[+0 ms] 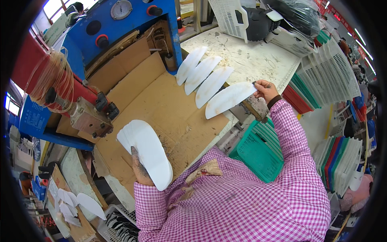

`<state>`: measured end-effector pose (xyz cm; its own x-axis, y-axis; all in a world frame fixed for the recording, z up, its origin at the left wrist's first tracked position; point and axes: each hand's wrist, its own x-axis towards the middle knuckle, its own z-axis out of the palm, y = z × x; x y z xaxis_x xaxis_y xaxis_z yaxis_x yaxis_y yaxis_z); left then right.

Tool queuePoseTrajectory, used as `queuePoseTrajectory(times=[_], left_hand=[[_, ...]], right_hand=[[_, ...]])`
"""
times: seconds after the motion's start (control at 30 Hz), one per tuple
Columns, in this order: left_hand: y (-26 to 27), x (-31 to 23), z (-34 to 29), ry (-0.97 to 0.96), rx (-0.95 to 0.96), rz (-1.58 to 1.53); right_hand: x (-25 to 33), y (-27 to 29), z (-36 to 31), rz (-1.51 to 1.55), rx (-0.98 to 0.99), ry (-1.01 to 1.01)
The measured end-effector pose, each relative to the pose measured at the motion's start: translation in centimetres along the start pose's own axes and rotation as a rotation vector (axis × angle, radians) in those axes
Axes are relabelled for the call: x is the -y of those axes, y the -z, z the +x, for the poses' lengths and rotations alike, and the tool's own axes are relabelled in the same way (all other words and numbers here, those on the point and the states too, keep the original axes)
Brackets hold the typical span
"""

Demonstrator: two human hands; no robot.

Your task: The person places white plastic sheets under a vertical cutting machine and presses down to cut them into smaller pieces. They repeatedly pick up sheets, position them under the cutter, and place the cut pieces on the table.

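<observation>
In my left hand (141,169) is a fanned stack of white insole-shaped sheets (147,151), held over the cardboard-covered bench, thumb on top. Out to the right, my right hand (266,89) pinches the tip of a single white insole-shaped sheet (229,99). That sheet lies slantwise at the bench's right edge. Beside it, three similar white sheets (213,86) rest in a slanted row, close together, with faint brownish marks. The fingers of my left hand beneath the stack are hidden.
A blue machine (90,36) with a gauge and a red arm (68,76) stands at the left. A green basket (258,151) sits by my right arm. White crates (231,18) stand on the far table (258,56). More white sheets (68,205) lie at lower left.
</observation>
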<state>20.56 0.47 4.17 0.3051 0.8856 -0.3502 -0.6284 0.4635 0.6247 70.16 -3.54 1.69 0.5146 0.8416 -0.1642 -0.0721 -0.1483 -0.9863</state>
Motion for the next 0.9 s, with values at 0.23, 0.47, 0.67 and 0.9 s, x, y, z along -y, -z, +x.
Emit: queuePoseTrajectory(times=[0.23, 0.47, 0.67, 0.9], left_hand=[[-0.3, -0.7, 0.0, 0.041, -0.045, -0.069], [0.6, -1.1, -0.3, 0.036, -0.104, -0.098], [0.7, -1.9, -2.3, 0.175, -0.029, -0.230], [-1.0, -2.9, -1.1, 0.071, 0.062, -0.241]], right_hand=[[-1.6, -0.2, 3.8, -0.124, -0.028, -0.045], [-3.6, 0.3, 5.1, -0.178, -0.225, 0.147], [-2.4, 0.9, 3.0, -0.418, -0.472, 0.344], [-0.1, -1.7, 0.3, -0.388, -0.416, 0.433]])
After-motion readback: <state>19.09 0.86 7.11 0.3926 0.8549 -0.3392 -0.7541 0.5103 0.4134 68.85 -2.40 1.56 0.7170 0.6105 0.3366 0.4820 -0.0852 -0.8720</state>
